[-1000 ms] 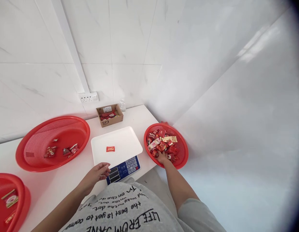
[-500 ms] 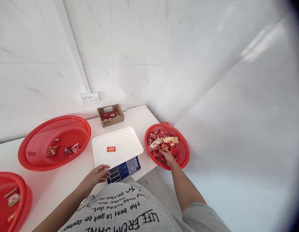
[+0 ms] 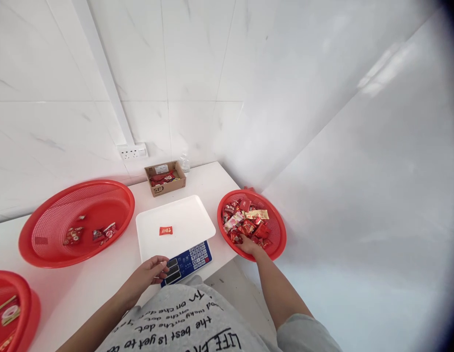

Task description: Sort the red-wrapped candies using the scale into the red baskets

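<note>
My right hand (image 3: 249, 246) is in the round red basket (image 3: 282, 239) on the right, at its near side. Its fingers dip among the wrapped sweets (image 3: 248, 226), so their tips and any hold are hidden. My left hand (image 3: 153, 270) hovers at the near left corner of a digital scale (image 3: 186, 261), by its display. Its fingers are loosely bent and apart, with nothing visible in them. One small red packet (image 3: 166, 230) lies flat on the scale's white tray (image 3: 192, 215).
A large red basket (image 3: 32, 259) with a few packets stands left of the scale. Another red basket (image 3: 31, 313) is cut off at lower left. Behind the scale, a cardboard box (image 3: 170, 187) holds packets, beside a clear plastic item (image 3: 184, 163). The white table (image 3: 208, 176) meets the wall.
My right hand has shifted left and slightly down within the basket, its fingers sinking deeper among the sweets. My left hand stays by the scale. The view has tilted slightly.
</note>
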Tool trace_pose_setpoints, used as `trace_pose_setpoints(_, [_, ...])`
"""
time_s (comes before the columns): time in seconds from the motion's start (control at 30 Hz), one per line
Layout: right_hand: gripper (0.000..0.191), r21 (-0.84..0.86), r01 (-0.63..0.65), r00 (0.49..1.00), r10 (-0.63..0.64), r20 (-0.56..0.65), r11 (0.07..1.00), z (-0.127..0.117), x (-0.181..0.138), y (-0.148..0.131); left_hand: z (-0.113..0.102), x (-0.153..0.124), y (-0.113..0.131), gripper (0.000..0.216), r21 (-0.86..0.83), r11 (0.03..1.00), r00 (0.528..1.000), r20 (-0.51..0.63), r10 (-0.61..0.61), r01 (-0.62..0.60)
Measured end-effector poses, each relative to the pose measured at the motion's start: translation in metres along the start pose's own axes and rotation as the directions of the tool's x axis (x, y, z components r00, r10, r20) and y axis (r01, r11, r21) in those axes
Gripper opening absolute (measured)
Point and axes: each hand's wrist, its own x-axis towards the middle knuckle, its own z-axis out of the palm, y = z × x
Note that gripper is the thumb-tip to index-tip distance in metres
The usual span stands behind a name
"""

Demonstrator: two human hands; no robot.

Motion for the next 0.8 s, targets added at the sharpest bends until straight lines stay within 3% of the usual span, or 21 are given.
trace_pose_setpoints(0.2, [0.091,0.019,-0.081,0.996,0.082,-0.038,0.997,0.013,0.010,-0.013,0.003,-0.003,0.006,0.048,0.008,1.000,1.000,-0.008,0.009,-0.009])
trace_pose_setpoints(0.43, [0.059,0.327,0.006,0.999,0.005,-0.032,0.945,0.011,-0.004,-0.012,0.008,-0.005,0.010,0.048,0.033,0.999,1.000,0.001,0.002,-0.002])
trace_pose_setpoints(0.63, [0.043,0.571,-0.057,0.998,0.070,-0.001,0.819,0.007,-0.009,-0.013,0.011,-0.005,0.014,0.046,0.048,0.999,1.000,0.014,0.011,-0.012])
trace_pose_setpoints(0.8, [0.039,0.640,-0.103,0.994,0.053,0.097,0.762,-0.003,-0.015,-0.017,0.010,-0.006,0.013,0.047,0.044,0.999,1.000,0.014,0.010,-0.011])
